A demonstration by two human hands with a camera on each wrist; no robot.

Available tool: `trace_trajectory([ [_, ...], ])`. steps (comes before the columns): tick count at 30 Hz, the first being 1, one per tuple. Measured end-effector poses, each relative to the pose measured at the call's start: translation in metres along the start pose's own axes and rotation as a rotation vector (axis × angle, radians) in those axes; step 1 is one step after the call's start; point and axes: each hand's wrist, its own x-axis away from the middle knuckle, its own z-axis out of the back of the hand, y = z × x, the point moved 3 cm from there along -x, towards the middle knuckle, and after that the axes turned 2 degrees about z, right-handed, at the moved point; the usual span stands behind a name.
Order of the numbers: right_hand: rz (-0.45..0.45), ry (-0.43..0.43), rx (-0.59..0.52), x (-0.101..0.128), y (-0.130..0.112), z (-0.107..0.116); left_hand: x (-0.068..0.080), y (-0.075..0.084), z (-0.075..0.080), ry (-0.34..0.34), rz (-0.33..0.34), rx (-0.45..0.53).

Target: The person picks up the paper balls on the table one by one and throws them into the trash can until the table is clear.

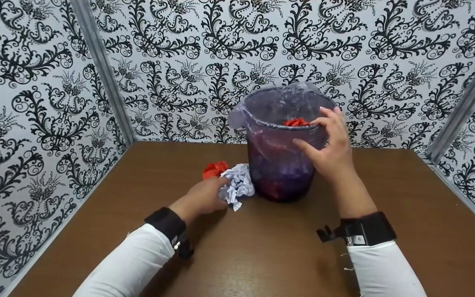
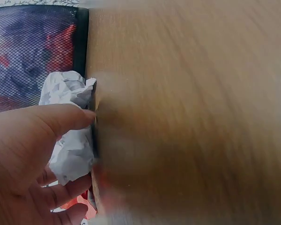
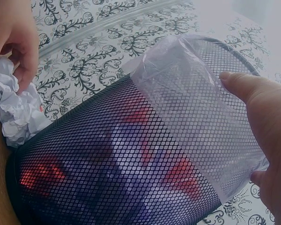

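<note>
My left hand (image 1: pixel 205 196) is low over the table and grips a crumpled white paper (image 1: pixel 239 183), thumb on one side and fingers curled on the other. Just behind it lies a crumpled red paper (image 1: pixel 214 169). The paper is right beside the base of a dark mesh waste bin (image 1: pixel 281 169), which stands upright. My right hand (image 1: pixel 333 148) holds the bin's rim on the right, its thumb on the near outer side. A clear plastic liner (image 3: pixel 178 89) folds over the rim. Red crumpled paper (image 1: pixel 296 122) shows inside, and red and white shapes show through the mesh.
The brown wooden table (image 1: pixel 254 255) spreads in front of and around the bin. Black-and-white patterned walls (image 1: pixel 179 82) close in the back and sides, with grey posts (image 1: pixel 105 70) at the corners. Black bands (image 1: pixel 165 225) circle both wrists.
</note>
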Motion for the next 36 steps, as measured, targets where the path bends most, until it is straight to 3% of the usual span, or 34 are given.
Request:
trace_trajectory([
  [7, 0.065, 0.034, -0.013, -0.001, 0.000, 0.000, 0.000, -0.003, -0.003, 0.026, -0.008, 0.025],
  [17, 0.059, 0.021, -0.004, -0.001, -0.002, -0.001, 0.010, -0.006, -0.002, 0.062, 0.030, 0.015],
  [21, 0.052, 0.014, -0.007, -0.001, -0.002, -0.002, 0.016, -0.007, 0.001, 0.106, 0.011, 0.019],
  [29, 0.029, 0.011, 0.011, -0.001, -0.001, 0.000, 0.022, 0.002, 0.025, 0.181, -0.004, 0.046],
  [36, 0.066, 0.037, -0.012, 0.000, 0.000, 0.000, 0.019, 0.018, 0.059, 0.205, 0.046, 0.172],
])
